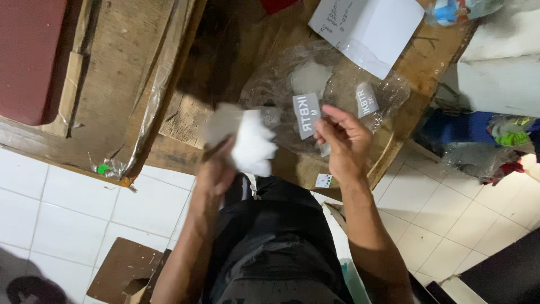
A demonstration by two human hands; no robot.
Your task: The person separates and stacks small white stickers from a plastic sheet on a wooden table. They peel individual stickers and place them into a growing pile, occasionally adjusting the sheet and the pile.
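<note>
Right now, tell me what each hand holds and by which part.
Left hand grips a bunched white cloth by its near edge. Right hand pinches a small grey label by its top, fingertips only.

At frame centre, 2 grey rectangular labels lie on a clear plastic bag; a white paper sheet sits upper right.
</note>
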